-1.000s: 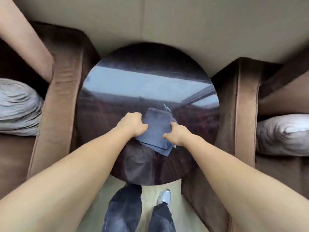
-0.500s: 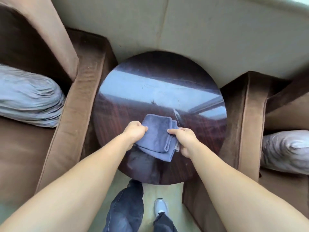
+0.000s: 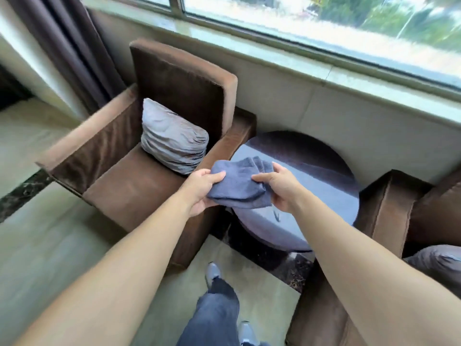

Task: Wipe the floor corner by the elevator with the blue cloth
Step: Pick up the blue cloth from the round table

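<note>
Both hands hold the blue cloth [image 3: 240, 187] up in the air, clear of the round dark desk [image 3: 321, 196] that lies beneath and beyond it. The left hand [image 3: 203, 189] pinches the cloth's left end, thumb on top and fingers curled under it; the right hand [image 3: 279, 187] grasps the right end, its fingers closed into the folds. The cloth is bunched and folded over on itself, sagging a little between the two grips. From the cloth, a brown armchair [image 3: 139, 156] sits at about nine to ten o'clock, its near armrest just beside the left hand, with a grey cushion [image 3: 172, 146] propped against its back. At about three o'clock stands the arm of a second brown chair [image 3: 389, 208], and part of another grey cushion [image 3: 439, 265] shows at the right edge of the view. At twelve o'clock a pale wall runs under a stone window sill [image 3: 274, 56]. A dark curtain [image 3: 67, 38] hangs at about eleven o'clock. At six o'clock the person's legs [image 3: 214, 318] in dark trousers stand on the pale floor [image 3: 50, 245].
</note>
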`<control>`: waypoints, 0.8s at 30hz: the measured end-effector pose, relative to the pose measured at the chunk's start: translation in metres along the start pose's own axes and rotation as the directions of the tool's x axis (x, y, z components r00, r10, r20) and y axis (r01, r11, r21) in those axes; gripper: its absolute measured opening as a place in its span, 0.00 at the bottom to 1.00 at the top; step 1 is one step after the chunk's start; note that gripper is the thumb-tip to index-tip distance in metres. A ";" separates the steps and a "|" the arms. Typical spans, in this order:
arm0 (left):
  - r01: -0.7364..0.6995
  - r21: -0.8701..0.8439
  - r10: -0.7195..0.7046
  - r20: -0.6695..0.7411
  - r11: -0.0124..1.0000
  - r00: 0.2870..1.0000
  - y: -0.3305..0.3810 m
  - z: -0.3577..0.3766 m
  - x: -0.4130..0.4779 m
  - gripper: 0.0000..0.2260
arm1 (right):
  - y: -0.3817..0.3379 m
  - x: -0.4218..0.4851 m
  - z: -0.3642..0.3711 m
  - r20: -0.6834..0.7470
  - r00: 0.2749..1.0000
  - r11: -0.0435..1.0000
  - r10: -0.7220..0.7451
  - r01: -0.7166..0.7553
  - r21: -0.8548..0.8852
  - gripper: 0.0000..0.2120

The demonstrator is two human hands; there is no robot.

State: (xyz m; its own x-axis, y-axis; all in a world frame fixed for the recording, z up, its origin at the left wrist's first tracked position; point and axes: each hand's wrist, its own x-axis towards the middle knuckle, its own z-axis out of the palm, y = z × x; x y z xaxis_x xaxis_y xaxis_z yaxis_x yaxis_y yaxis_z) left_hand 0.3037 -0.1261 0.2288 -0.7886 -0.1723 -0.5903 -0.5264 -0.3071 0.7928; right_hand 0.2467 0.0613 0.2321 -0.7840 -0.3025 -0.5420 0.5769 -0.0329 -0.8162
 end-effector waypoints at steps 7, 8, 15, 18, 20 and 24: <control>-0.216 -0.086 0.177 -0.331 0.973 0.927 -0.009 -0.119 -0.108 0.06 | 0.014 -0.058 0.137 0.268 0.959 0.991 -0.092 0.114 -0.069 0.20; -0.244 -0.083 0.194 -0.389 0.966 0.901 -0.013 -0.151 -0.126 0.07 | 0.023 -0.067 0.172 0.304 0.949 0.989 -0.087 0.120 -0.090 0.19; -0.385 -0.122 0.236 -0.613 0.915 0.754 -0.042 -0.319 -0.199 0.07 | 0.082 -0.087 0.363 0.379 0.924 0.956 -0.050 0.154 -0.249 0.18; -0.410 -0.156 0.188 -0.708 0.899 0.680 -0.053 -0.405 -0.234 0.08 | 0.118 -0.102 0.461 0.451 0.892 0.945 -0.018 0.162 -0.283 0.17; -0.424 -0.181 0.151 -0.756 0.888 0.637 -0.057 -0.462 -0.255 0.08 | 0.142 -0.111 0.521 0.498 0.867 0.943 0.022 0.147 -0.298 0.17; -0.409 -0.195 0.092 -0.806 0.891 0.585 -0.054 -0.550 -0.285 0.09 | 0.172 -0.119 0.612 0.516 0.853 0.940 0.080 0.106 -0.323 0.15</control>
State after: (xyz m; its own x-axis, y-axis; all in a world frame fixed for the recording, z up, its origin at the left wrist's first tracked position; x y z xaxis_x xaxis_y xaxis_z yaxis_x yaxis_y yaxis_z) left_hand 0.7320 -0.5747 0.2710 -0.2530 -0.8833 -0.3946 -0.0847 -0.3861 0.9185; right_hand 0.5789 -0.4911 0.2789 -0.5043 -0.7519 -0.4246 0.3851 0.2443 -0.8899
